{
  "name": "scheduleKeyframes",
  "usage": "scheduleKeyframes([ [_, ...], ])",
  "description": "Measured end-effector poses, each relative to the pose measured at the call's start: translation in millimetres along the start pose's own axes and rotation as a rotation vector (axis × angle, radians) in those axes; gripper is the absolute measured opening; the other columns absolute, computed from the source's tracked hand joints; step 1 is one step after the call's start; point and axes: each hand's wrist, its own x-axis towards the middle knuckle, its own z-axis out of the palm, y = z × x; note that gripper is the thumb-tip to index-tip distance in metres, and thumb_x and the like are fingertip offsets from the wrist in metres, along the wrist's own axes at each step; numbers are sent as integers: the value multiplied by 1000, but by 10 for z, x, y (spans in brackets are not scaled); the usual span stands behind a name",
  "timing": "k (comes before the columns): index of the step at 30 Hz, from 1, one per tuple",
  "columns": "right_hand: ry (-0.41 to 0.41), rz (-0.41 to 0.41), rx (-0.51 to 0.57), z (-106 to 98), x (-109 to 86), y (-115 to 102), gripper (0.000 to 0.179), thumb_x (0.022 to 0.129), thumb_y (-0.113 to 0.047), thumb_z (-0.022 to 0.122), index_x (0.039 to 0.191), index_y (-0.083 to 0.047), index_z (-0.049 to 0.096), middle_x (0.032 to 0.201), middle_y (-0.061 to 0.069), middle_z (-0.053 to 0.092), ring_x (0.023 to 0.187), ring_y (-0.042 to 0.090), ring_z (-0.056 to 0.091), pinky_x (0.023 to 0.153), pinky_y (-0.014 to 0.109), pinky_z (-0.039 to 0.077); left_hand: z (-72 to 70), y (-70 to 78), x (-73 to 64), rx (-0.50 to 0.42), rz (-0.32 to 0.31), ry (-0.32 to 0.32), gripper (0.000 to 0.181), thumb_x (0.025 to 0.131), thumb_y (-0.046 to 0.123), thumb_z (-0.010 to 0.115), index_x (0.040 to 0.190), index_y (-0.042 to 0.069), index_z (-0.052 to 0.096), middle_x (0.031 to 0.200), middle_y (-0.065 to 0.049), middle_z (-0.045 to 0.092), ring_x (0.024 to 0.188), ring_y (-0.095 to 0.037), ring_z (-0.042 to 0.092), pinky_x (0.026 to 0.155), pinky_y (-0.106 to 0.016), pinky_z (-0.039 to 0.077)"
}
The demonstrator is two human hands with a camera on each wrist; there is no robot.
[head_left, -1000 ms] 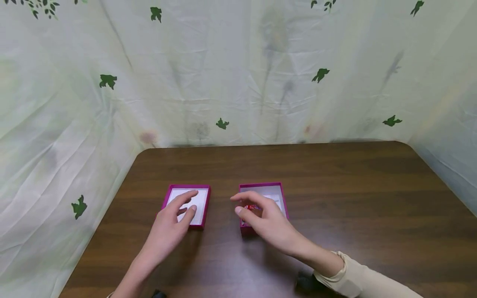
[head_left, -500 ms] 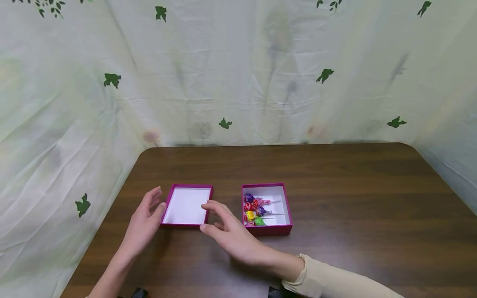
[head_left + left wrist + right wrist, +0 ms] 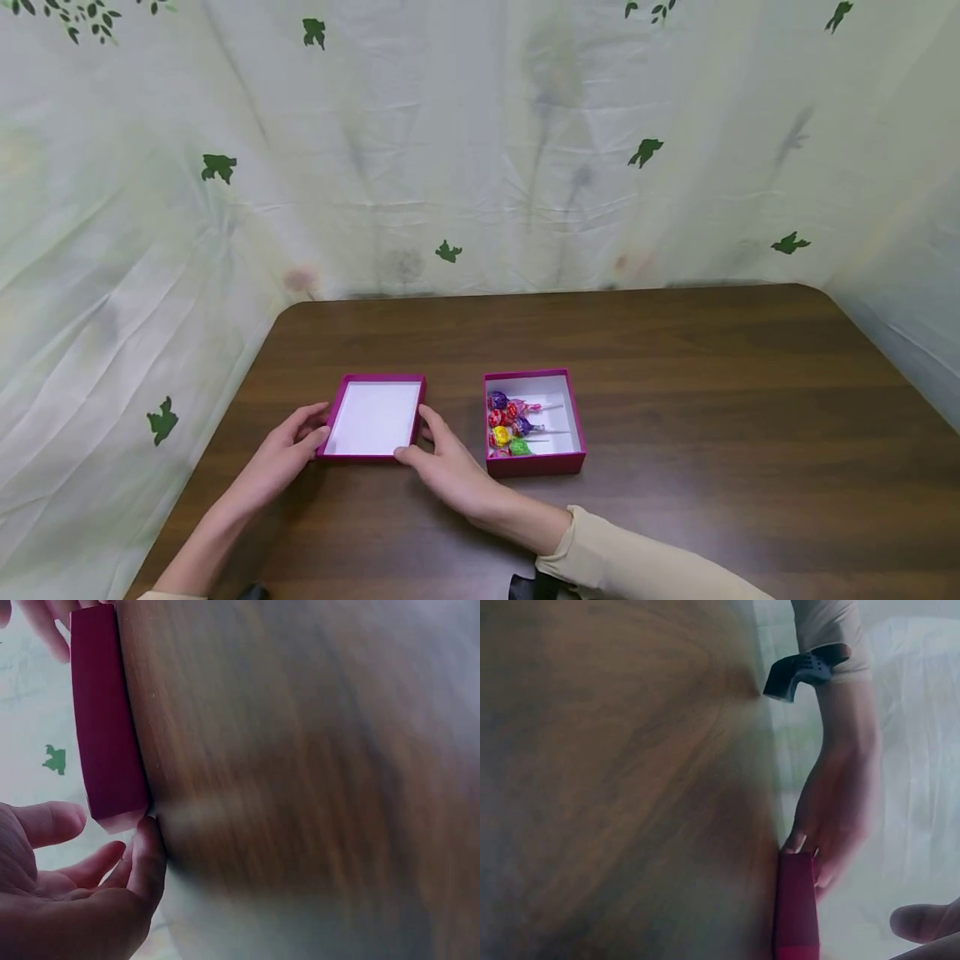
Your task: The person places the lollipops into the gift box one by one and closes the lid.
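A shallow magenta box lid (image 3: pixel 375 418) with a white inside lies face up on the table, left of middle. My left hand (image 3: pixel 281 454) is at its near left corner; in the left wrist view, a fingertip (image 3: pixel 150 829) meets the lower corner while the thumb stands apart from the wall. On the opposite side, my right hand (image 3: pixel 453 471) has its thumb at the near right corner and its extended fingers along the right wall. Just right of that hand stands a matching magenta box (image 3: pixel 536 463), holding several wrapped lollipops (image 3: pixel 512 423) bunched toward its left side.
The brown wooden table (image 3: pixel 712 433) stretches far to the right and behind the boxes. A pale cloth (image 3: pixel 480 150) with green leaf shapes hangs along its back and sides. A black wrist strap (image 3: pixel 799 675) shows on my left arm in the right wrist view.
Both hands have come to the lid: the left swung outward from above it to its left corner, the right moved left from over the lollipop box to the lid's right side.
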Motion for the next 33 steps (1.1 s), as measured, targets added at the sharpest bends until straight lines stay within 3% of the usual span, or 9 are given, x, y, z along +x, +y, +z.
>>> scheduleKeyframes([
  [3, 13, 33, 7, 1, 19, 17, 74, 93, -36, 63, 154, -10, 30, 149, 16, 40, 138, 30, 37, 109, 52, 31, -14, -27, 15, -15, -1, -21, 56, 103, 24, 49, 149, -3, 30, 137, -25, 44, 112, -31, 49, 80, -31, 48],
  [10, 53, 23, -3, 9, 61, 24, 75, 88, -28, 68, 151, -4, 34, 141, 17, 47, 131, 30, 44, 106, 50, 34, 12, -5, 47, 29, -6, -18, 58, 102, 24, 50, 149, -4, 32, 136, -22, 40, 106, -30, 45, 79, -33, 46],
  [21, -13, -19, -11, 53, 53, 11, 73, 88, -21, 67, 149, 2, 35, 151, 16, 38, 136, 31, 38, 110, 47, 30, -5, -85, 16, 84, 11, -19, 58, 103, 26, 51, 147, -7, 36, 134, -22, 44, 110, -30, 44, 82, -35, 41],
  [29, -16, -21, 3, 98, -21, 0, 78, 86, -21, 68, 152, 1, 31, 156, 12, 32, 136, 26, 39, 112, 46, 28, -14, -75, -27, -7, -24, -31, 55, 105, 27, 45, 149, -5, 34, 147, -27, 36, 132, -41, 34, 102, -55, 33],
  [31, -17, -23, 5, 107, -37, 2, 78, 87, -21, 68, 152, 0, 31, 158, 12, 29, 135, 25, 41, 111, 45, 30, -22, -69, -48, -39, -34, -28, 55, 106, 28, 42, 149, -4, 33, 149, -28, 35, 135, -40, 34, 105, -53, 34],
  [33, -24, -27, 0, 112, -55, 0, 77, 88, -22, 67, 152, -1, 31, 159, 10, 27, 132, 23, 44, 109, 43, 33, -44, -68, -63, -70, -41, -23, 56, 106, 31, 42, 150, -4, 34, 148, -29, 37, 129, -36, 44, 99, -44, 42],
])
